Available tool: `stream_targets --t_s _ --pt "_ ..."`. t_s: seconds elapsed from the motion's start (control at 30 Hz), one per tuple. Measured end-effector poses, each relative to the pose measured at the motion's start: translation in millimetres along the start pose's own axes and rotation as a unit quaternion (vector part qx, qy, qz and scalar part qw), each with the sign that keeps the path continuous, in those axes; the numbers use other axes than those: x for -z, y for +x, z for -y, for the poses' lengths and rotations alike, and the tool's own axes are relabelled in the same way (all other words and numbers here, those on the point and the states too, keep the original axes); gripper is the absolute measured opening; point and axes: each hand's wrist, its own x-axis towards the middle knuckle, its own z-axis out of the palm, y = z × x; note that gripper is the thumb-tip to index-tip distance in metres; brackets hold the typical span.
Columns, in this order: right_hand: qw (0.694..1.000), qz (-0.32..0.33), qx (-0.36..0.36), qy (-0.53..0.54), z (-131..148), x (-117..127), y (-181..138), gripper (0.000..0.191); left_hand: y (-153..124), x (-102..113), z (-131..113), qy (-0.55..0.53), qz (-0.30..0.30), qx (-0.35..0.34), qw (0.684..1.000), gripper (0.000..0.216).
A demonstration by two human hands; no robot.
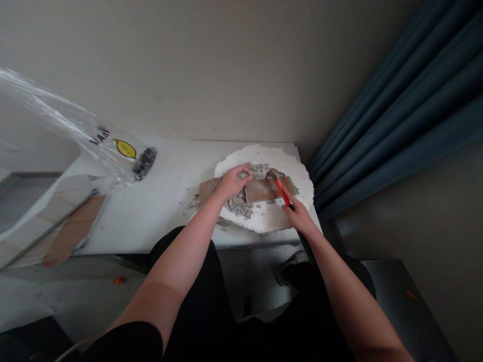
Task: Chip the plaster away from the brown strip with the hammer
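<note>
My right hand (298, 213) is closed round the red and black handle of a hammer (281, 190). The hammer's head meets the right part of a brown tile piece (258, 191). My left hand (234, 182) reaches over the break in the middle, its fingers curved and apart with nothing visible between them. Under its wrist lies another brown piece (208, 190) with a rough face. Grey crumbled rubble (241, 208) is scattered around the break. All this rests on a white slab (269, 218) with an uneven edge.
A white table (166, 201) carries the slab, with grey crumbs at its left. Clear plastic wrap (113, 148) with a yellow print hangs at the left, near a brown board (77, 229) and a long thin rod (49, 232). Blue curtains (396, 105) hang on the right.
</note>
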Motion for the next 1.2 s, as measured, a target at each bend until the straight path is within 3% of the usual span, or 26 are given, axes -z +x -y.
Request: stream_targets --t_s 0.13,0.33,0.5,0.67,1.2 --pt "1.000 0.002 -0.001 -0.004 1 0 0 0.067 -2 1 -4 0.038 0.006 -0.033 0.999 0.007" --pt "1.000 0.001 0.008 0.004 -1 1 1 0.068 -2 -8 8 -0.020 0.002 0.021 1.000 0.011" --pt "1.000 0.002 0.001 0.002 -2 0 1 0.068 -3 -12 12 -0.019 0.045 0.044 0.998 0.025" --pt "1.000 0.004 0.002 -0.003 0 1 1 0.067 -4 -11 11 0.026 0.064 0.066 0.995 0.008" --pt "1.000 -0.001 -0.003 -0.004 1 1 0 0.067 -6 -9 8 0.041 0.056 0.058 0.996 0.005"
